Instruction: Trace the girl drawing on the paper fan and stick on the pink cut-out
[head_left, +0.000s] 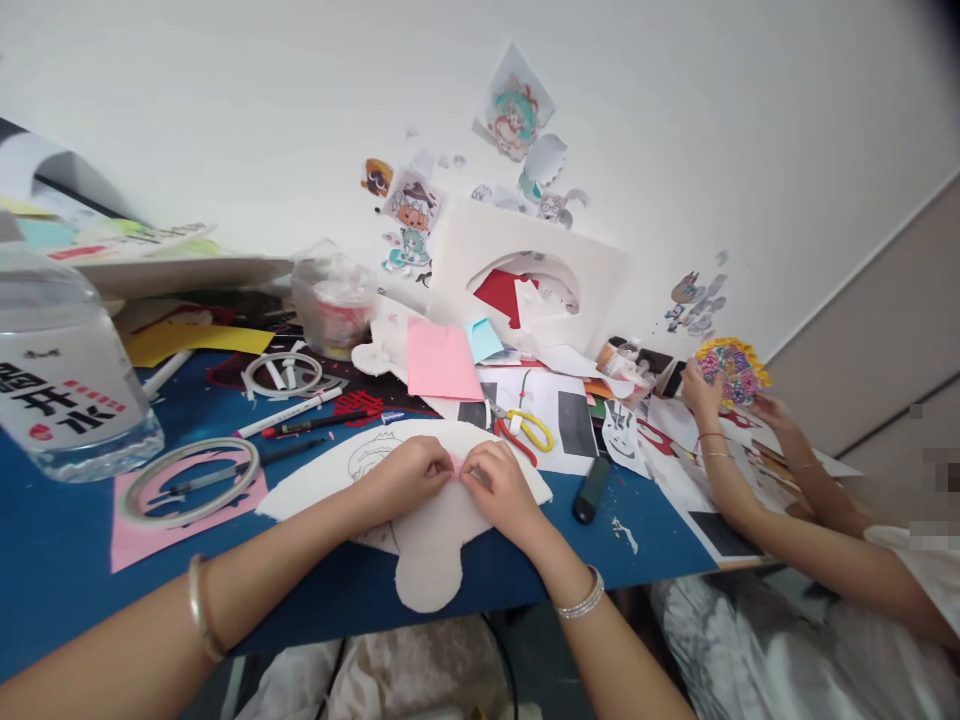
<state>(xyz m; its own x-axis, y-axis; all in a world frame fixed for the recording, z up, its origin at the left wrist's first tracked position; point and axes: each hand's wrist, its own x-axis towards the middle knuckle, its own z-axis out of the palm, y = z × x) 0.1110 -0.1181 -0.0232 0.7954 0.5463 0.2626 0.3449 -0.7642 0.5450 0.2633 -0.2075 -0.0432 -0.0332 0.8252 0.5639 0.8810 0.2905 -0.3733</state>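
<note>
My left hand (416, 478) and my right hand (504, 490) meet over a white fan-shaped card cutout (315, 478). Both are closed in a pinch, fingertips almost touching, on a small pink piece of paper (456, 462). Its full shape is hidden by my fingers. Black line drawing shows on the card beside my left hand. A plain cutout with a rounded end (429, 575) lies over the card below my hands, its end reaching toward the table's front edge. Yellow-and-red scissors (529, 432) lie just beyond my right hand.
A large water bottle (71, 380) stands at the left. Tape rolls (191, 480), pens, pink paper (444, 360) and a dark utility knife or similar slim object (592, 490) lie around. At the right, another person's hands (701, 390) hold a colourful flower-covered piece (731, 372).
</note>
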